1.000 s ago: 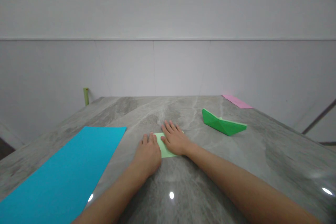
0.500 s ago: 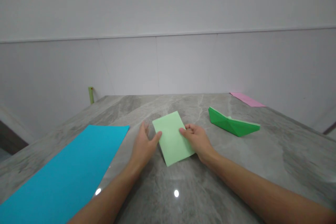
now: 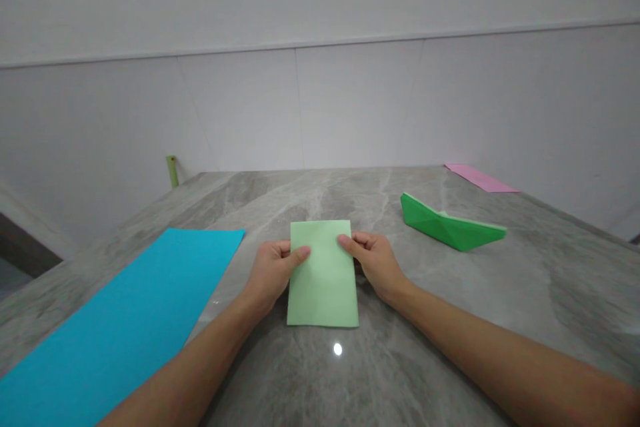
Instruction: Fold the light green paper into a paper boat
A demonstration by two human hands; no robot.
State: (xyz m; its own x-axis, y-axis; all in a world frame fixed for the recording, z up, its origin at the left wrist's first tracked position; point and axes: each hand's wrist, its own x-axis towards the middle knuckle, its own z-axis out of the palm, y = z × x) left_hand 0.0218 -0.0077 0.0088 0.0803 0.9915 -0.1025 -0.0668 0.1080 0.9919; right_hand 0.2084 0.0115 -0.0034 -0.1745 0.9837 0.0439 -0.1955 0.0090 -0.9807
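Observation:
A light green folded sheet of paper [image 3: 323, 287] is held upright in front of me, its long sides running away from me. My left hand [image 3: 273, 270] pinches its left edge, thumb on top and fingers curled behind. On the opposite edge, my right hand [image 3: 377, 263] grips the paper the same way, a little below the top corner. To the right of my right hand rests a green folded paper boat [image 3: 453, 227]. A large blue sheet of paper [image 3: 130, 320] lies left of my left hand, partly covered by my left forearm.
The grey marbled table [image 3: 425, 360] reaches back to a pale wall [image 3: 240, 113]. A pink paper [image 3: 481, 178] lies at the far right edge. Beyond the far left edge stands a narrow yellow-green object [image 3: 173, 172].
The light green paper has turned from a slant to nearly straight. My left hand, whose fingers were apart beside it, has closed on its left edge. My view has tilted slightly down.

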